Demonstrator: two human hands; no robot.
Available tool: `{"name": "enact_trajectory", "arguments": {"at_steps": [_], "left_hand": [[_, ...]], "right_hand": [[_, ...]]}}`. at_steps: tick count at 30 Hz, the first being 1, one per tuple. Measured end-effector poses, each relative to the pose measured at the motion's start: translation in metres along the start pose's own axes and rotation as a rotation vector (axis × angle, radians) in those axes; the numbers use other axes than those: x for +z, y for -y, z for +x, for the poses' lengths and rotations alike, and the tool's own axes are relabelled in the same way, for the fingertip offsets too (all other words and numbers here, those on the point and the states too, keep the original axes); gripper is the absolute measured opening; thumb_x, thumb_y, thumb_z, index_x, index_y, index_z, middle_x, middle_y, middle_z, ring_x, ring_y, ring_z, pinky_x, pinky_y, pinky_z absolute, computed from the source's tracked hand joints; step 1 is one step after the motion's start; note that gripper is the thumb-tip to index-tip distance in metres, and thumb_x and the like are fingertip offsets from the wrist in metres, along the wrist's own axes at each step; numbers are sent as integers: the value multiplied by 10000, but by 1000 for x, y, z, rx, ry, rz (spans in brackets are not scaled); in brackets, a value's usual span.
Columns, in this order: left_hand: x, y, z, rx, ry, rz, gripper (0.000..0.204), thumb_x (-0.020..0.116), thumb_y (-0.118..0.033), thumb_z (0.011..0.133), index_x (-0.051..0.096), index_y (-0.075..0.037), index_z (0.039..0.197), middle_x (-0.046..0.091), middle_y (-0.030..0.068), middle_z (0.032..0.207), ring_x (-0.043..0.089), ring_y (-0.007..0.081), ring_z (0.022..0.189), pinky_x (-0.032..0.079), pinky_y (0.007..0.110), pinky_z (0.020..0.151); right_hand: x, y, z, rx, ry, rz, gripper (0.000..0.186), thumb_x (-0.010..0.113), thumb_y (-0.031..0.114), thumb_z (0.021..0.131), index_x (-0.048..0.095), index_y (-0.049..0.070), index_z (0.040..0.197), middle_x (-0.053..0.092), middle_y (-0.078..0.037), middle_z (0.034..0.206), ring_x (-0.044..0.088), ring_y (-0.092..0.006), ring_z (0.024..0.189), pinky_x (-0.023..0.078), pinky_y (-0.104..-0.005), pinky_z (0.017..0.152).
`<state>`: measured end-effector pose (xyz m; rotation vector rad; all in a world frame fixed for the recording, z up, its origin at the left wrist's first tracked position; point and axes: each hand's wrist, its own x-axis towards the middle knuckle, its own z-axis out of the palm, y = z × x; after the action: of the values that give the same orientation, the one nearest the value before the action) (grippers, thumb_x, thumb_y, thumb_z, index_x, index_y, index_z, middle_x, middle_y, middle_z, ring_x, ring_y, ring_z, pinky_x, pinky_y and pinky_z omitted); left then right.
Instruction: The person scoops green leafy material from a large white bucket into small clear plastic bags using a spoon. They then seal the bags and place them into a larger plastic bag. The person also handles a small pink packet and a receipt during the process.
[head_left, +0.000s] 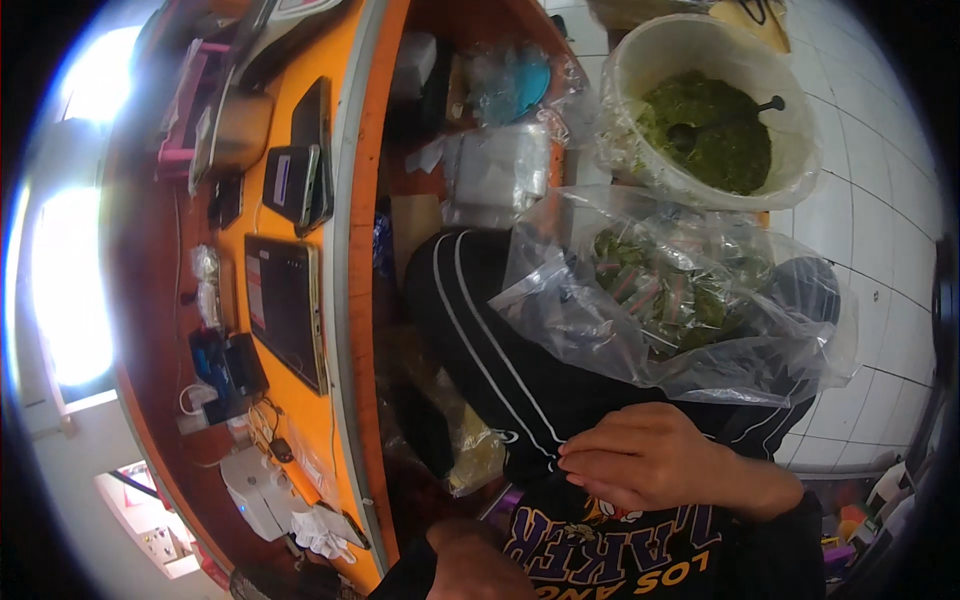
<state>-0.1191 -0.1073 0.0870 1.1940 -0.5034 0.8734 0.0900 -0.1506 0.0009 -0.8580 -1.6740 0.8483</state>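
My right hand (650,458) is held in front of my shirt, near the waist of my black trousers (470,300). Its fingers are bent and pressed together; what they hold, if anything, is hidden. At the lower edge my left hand (475,565) shows only in part, close to the shirt (620,550), and its fingers cannot be made out. Across my lap lies a large clear plastic bag (560,310), its mouth loose toward me. Inside it are several small bags of green stuff (670,290). Neither hand touches this bag.
Beyond my knees stands a plastic-lined white bucket (640,60) of green leafy material (740,120), with a dark-handled tool (770,104) in it. To my left an orange desk (340,250) carries a tablet (285,310) and phones (292,185). Plastic packs (495,170) fill the shelf beneath. White tiles (850,220) lie right.
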Motion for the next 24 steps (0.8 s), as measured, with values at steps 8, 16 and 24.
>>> {"name": "enact_trajectory", "arguments": {"at_steps": [8,16,24], "left_hand": [[6,-17,-7,-44,-77,183,183,590,-250,898,681,-99,946,623,113,1042,581,290,983,465,493,858],[-4,5,-27,-185,-44,607,228,630,-291,873,677,-107,998,624,120,1122,578,288,1071,448,524,905],[17,127,-52,-606,239,1570,487,618,-339,805,566,-79,1213,558,112,1256,408,349,1298,292,519,1045]], "right_hand": [[-3,-1,12,-11,66,7,157,737,116,722,691,75,866,683,-41,926,646,-175,672,507,-284,559],[18,-15,20,155,-21,290,167,679,148,814,677,32,933,678,-93,947,659,-207,766,527,-318,651],[67,-66,9,652,-119,1526,521,405,422,982,470,-25,1242,591,-229,1170,594,-312,1075,448,-429,969]]}}
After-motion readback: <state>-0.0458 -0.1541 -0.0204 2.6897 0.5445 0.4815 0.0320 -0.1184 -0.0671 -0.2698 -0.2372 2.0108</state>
